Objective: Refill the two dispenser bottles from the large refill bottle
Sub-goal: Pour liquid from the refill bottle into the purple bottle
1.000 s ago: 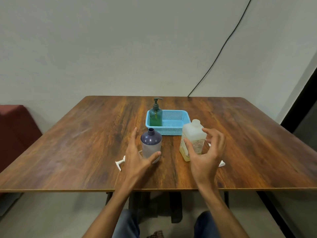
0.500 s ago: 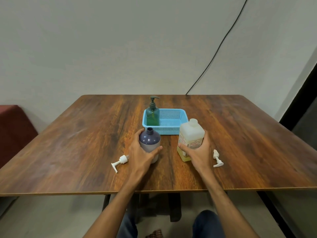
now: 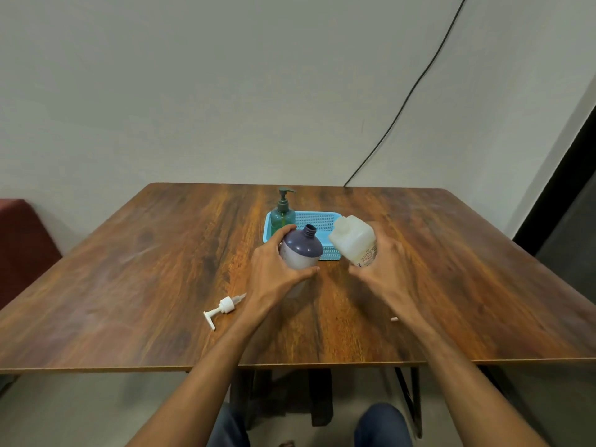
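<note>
My left hand (image 3: pixel 274 271) grips the purple dispenser bottle (image 3: pixel 301 248), lifted off the table and tilted to the right, its neck open with no pump on it. My right hand (image 3: pixel 383 262) grips the large white refill bottle (image 3: pixel 353 240), also raised and tilted left so its spout points toward the purple bottle's neck; the two mouths are still apart. A green dispenser bottle (image 3: pixel 282 214) with its pump on stands upright in the left end of the blue basket (image 3: pixel 325 219).
A white pump head (image 3: pixel 222 308) lies on the wooden table (image 3: pixel 161 269) left of my left arm. A small white piece (image 3: pixel 394 319) shows by my right wrist. A black cable runs down the wall to the table's back edge.
Both hands closed round their bottles and lifted them off the table. The purple bottle tipped right and the refill bottle tipped left toward it.
</note>
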The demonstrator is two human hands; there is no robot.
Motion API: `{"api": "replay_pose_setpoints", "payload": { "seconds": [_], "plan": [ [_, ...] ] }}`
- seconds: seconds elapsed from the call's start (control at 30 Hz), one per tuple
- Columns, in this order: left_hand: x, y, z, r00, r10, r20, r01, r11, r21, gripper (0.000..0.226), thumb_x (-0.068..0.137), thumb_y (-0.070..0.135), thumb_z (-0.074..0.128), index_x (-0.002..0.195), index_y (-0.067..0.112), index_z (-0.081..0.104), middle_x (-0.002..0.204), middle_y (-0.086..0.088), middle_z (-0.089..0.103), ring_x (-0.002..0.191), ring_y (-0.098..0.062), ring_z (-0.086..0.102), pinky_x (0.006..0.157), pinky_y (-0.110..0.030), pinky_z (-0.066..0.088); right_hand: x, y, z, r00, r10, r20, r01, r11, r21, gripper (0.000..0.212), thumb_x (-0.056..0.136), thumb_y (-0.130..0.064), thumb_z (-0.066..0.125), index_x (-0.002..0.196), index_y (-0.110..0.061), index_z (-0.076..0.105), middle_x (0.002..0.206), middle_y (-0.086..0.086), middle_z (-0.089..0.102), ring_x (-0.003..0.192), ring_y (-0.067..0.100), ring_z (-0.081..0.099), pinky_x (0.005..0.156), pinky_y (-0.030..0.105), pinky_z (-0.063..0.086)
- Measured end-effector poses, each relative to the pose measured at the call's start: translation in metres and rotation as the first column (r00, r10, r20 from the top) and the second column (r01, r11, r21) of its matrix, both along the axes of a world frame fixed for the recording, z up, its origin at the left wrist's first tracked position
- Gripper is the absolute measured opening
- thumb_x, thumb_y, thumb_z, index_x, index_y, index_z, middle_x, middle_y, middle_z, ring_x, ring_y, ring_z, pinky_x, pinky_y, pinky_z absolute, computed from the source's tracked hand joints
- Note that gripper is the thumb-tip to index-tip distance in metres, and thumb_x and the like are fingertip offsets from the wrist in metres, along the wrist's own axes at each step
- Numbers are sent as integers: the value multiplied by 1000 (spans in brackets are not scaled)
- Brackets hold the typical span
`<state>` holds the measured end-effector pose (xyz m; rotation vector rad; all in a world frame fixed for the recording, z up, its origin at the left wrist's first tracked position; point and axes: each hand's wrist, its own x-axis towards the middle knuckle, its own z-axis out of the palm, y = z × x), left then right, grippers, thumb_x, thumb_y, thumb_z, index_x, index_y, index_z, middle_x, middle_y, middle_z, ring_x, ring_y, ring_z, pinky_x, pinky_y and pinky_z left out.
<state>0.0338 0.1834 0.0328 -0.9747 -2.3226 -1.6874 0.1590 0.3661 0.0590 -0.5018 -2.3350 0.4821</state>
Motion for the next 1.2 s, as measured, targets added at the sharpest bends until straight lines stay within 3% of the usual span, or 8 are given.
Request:
{"api": "replay_pose_setpoints", "payload": {
  "seconds": [0.1,0.17,0.23,0.43,0.57,0.67,0.93,1.2],
  "plan": [
    [-3,4,6,1000,-14,-11,13,1000,-24,101,52,66,77,137,18,54,130,1,65,112,-14,63,101,-36,53,1,6,16,997,-15,71,5,992,129,77,65,-27,89,132,-26,51,114,2,69,95,26,67,65,31,52],
    [-5,5,9,999,-24,-31,23,999,-43,98,54,62,81,137,18,54,130,1,64,113,-13,63,100,-35,53,0,9,23,994,-46,102,23,977,214,78,66,-27,87,134,-26,50,114,3,69,95,29,68,65,29,45],
    [-6,7,10,998,-40,-44,38,998,-46,93,55,57,84,135,19,55,128,3,65,110,-10,63,98,-28,52,-1,13,29,990,-76,117,38,954,296,78,66,-28,86,135,-25,50,110,4,69,93,29,68,65,28,41],
    [-5,9,14,994,-66,-86,60,996,-73,86,56,51,87,131,21,57,117,14,60,102,-3,59,88,-5,42,-5,22,36,993,-52,110,2,912,410,83,61,-29,93,133,-18,55,109,8,71,89,29,69,67,36,56],
    [-6,12,11,995,-50,-85,41,994,-103,88,60,39,93,136,17,55,129,1,63,112,-12,60,101,-27,50,-13,26,34,988,-53,143,-13,905,426,85,60,-24,93,132,-21,49,107,9,69,87,32,68,70,45,60],
    [-5,12,12,994,-53,-99,42,993,-108,90,59,40,94,137,15,55,131,-1,64,114,-13,60,103,-34,50,-18,27,37,976,-23,215,-61,924,378,75,72,-20,85,136,-19,47,116,13,65,99,35,65,82,50,57],
    [-2,13,17,992,-51,-116,37,992,-124,88,58,36,94,135,16,56,129,0,64,106,-4,54,95,-19,42,-13,24,41,968,-113,224,-25,843,537,85,63,-33,91,135,-22,47,119,4,65,98,27,64,82,42,56],
    [-2,15,18,993,-54,-105,38,989,-143,87,61,34,93,137,15,54,132,-2,62,107,-3,51,95,-18,40,-11,22,47,957,-147,249,-20,826,564,90,61,-33,94,138,-20,50,128,9,64,111,33,63,94,50,50]
  ]
}}
